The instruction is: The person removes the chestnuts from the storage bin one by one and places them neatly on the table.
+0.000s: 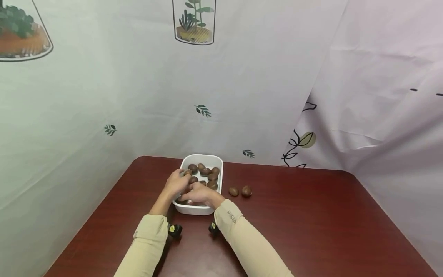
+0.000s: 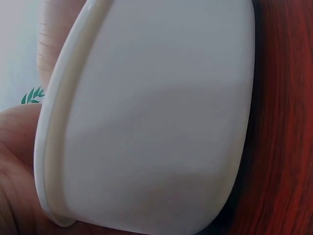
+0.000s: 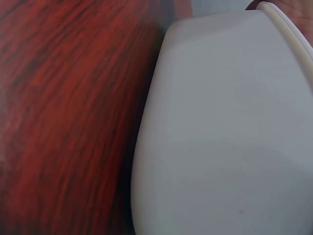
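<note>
Seen from the head, the person had both arms stretched out over the dark red tabletop [image 1: 294, 219], pale sleeves [image 1: 247, 238] reaching down towards the wrists, where small black devices [image 1: 175, 230] sat. A white tray [image 1: 195, 210] stood near the back edge, left of centre, with a good number of rounded brown nuts [image 1: 212, 185] lying in it, several gathered towards its far end and right side. The left hand [image 1: 176, 183] came in over the tray's left rim, and the right hand [image 1: 201, 193] crossed the near right corner, its fingers pointing left among the nuts. The two hands were close together; I couldn't tell how far either one's fingers were open, or whether they had hold of a nut. Two loose nuts [image 1: 233, 191] lay just beside the tray on its right, near each other. Behind hung a pale cloth [image 1: 259, 88] printed with leaves and potted plants. At the left wrist, the tray's smooth outer wall took up most of the sight, with skin past the rim and the fingertips hidden. At the right wrist, the wall rose beside reddish wood grain, only a sliver of skin showing beyond the rim.
</note>
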`<state>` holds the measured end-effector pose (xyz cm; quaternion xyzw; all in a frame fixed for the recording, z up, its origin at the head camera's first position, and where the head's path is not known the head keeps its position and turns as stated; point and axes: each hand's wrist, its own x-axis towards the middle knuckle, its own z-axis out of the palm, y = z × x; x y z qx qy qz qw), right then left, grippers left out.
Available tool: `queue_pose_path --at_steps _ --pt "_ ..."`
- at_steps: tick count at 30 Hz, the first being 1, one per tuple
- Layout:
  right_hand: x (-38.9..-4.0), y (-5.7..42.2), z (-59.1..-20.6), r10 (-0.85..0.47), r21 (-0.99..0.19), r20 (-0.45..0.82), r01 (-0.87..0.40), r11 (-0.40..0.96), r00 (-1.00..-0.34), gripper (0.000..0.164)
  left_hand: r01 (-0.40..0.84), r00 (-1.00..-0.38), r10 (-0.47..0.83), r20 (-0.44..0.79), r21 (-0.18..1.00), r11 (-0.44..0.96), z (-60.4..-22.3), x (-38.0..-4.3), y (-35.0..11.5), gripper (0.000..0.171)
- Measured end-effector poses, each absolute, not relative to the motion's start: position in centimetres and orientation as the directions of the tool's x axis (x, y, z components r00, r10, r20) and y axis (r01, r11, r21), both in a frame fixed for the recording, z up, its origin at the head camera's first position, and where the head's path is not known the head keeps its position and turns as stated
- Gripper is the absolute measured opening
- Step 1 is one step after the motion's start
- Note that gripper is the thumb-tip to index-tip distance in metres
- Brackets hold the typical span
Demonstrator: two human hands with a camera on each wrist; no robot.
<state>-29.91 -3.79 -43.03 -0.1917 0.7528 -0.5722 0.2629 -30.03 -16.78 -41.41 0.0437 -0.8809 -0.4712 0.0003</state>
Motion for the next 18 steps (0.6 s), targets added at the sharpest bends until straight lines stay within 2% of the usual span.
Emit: queue_pose_path --at_steps 5,8,18 --pt "-29.7 -4.0 -43.1 -0.668 -0.965 -0.139 -0.05 0.256 -0.731 0.02 -0.083 -0.996 -0.068 -0.056 0.855 0.512 -41.4 -29.9 -16.9 0.064" --pt "-29.6 -3.8 -42.9 -0.678 -0.97 -0.105 -0.077 0.232 -0.728 0.02 -0.09 -0.996 -0.069 -0.064 0.861 0.501 -41.5 -30.0 -17.0 0.064" --pt "-29.4 -1.0 -40.4 -0.649 -0.986 -0.148 0.062 0.153 -0.747 0.026 -0.096 -0.994 -0.093 -0.055 0.839 0.535 -41.5 -30.5 -17.1 0.063"
